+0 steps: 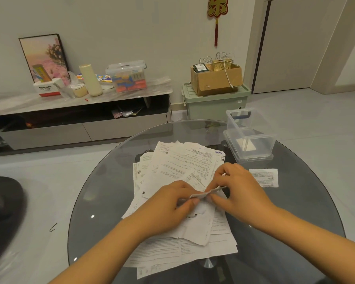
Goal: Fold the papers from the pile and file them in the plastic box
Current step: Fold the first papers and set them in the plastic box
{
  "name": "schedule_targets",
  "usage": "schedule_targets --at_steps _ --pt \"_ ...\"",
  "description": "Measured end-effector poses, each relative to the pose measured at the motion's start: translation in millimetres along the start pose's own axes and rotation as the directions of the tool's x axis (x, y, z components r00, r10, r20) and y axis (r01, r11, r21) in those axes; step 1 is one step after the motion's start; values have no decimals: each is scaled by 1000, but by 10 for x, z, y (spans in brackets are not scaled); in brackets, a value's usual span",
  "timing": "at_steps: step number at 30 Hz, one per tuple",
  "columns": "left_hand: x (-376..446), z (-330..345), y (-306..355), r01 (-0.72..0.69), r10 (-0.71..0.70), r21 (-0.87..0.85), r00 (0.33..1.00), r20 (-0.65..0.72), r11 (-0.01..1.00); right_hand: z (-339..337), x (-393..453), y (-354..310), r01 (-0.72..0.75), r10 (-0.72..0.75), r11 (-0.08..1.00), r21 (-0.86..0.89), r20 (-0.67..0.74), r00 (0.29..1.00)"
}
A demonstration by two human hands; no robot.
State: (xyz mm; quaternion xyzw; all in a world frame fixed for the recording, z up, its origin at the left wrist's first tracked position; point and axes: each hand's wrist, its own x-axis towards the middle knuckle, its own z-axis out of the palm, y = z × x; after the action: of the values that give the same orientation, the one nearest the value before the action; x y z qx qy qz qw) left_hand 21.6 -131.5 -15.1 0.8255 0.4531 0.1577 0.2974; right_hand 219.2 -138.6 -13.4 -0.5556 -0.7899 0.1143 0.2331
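Both the left hand (173,203) and the right hand (237,187) pinch one folded paper (206,193) above the paper pile (172,173) on the round glass table (103,191). The clear plastic box (251,134) stands far right on the table, with what looks like one folded sheet at its bottom, and another folded sheet (264,177) lies just near it.

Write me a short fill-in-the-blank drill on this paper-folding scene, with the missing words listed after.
1. Both hands, left hand and right hand, pinch one small folded ____ above the pile.
2. The clear plastic box sits on the table's far ____ side.
3. The table top is made of ____.
4. A single folded sheet lies between the pile and the table's ____ edge.

Missing words: paper; right; glass; right
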Motion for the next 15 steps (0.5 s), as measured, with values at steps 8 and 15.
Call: schedule_targets --at_steps 8,15 --pt "-4 -29 -41 74 -103 -192 985 -140 979 70 84 -32 -55 37 952 302 66 997" --pt "35 -17 -99 156 -163 -53 969 -185 986 232 226 -45 -130 103 952 278 111 988"
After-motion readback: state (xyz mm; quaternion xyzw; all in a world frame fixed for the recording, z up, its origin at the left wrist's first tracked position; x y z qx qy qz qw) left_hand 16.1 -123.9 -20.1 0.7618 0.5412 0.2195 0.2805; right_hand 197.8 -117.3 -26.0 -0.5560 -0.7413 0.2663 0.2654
